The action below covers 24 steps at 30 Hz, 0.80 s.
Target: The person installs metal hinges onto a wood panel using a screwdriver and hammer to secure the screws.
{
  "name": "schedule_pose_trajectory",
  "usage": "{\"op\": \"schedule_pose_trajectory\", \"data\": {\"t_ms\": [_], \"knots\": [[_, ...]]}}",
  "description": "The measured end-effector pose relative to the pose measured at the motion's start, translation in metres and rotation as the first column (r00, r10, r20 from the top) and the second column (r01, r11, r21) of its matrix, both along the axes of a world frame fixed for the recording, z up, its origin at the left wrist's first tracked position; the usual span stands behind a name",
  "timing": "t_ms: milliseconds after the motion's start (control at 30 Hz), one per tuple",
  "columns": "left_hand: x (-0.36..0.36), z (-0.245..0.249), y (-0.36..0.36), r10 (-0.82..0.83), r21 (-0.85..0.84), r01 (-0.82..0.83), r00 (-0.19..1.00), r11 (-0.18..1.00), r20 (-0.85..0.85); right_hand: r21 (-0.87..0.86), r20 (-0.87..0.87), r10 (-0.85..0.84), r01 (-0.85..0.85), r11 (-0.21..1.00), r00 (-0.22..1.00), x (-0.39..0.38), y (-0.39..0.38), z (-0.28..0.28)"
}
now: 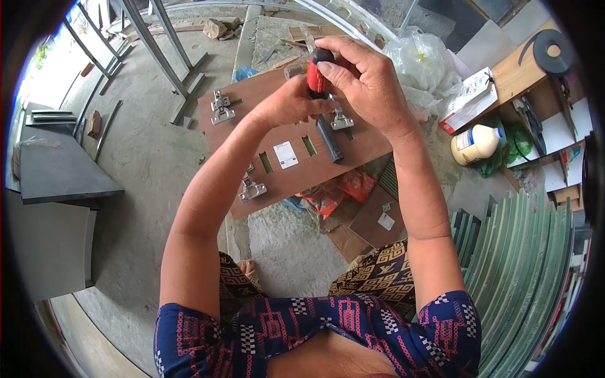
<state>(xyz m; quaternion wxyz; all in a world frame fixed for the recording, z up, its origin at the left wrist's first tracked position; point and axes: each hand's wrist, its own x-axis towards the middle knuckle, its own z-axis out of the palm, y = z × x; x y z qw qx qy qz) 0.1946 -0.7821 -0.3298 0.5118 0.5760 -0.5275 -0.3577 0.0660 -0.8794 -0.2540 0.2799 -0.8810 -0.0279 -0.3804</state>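
The fingers of our right hand [368, 79] pinch the top of the red-and-black tool handle [314, 77]; those of our left hand [288, 103] grip it lower. We do best steadying it with both, minding the metal hinge [341, 119] beside our fingers.

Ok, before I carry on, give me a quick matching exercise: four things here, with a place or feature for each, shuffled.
1. Red-and-black tool
2. Dark bar
3. Jug
4. Black roll

A. Has a blue cap
B. On the wooden shelf
C. Held up in the hands
D. Lying on the brown board

Pairs: 1-C, 2-D, 3-A, 4-B.
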Motion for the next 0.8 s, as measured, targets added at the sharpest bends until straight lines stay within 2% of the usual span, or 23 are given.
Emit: {"op": "schedule_pose_trajectory", "data": {"t_ms": [100,200,500,600,700,800], "knots": [[0.002,-0.014,-0.010,0.018,0.045,-0.018,1.000,0.999,0.016,0.038,-0.096,-0.020,0.024,0.999,0.995,0.003,-0.010,-0.012],[0.013,-0.031,-0.019,-0.024,-0.009,0.025,0.996,1.000,0.082,0.087,-0.156,-0.006,0.020,0.996,0.988,0.001,-0.016,-0.016],[0.014,-0.042,-0.025,0.010,-0.025,-0.008,0.995,1.000,0.099,0.142,-0.209,-0.010,0.040,0.989,0.978,0.004,-0.017,-0.023],[0.015,-0.041,-0.026,0.024,0.037,-0.029,0.993,0.999,0.112,0.088,-0.223,-0.062,0.083,0.993,0.973,0.004,-0.018,-0.022],[0.017,-0.044,-0.028,-0.002,0.006,0.001,0.995,1.000,0.097,0.046,-0.180,-0.060,0.069,0.997,0.982,0.005,-0.017,-0.021],[0.017,-0.036,-0.023,-0.026,0.072,0.020,0.996,0.997,0.088,0.026,-0.190,-0.049,0.055,0.998,0.981,0.005,-0.020,-0.022]]}}
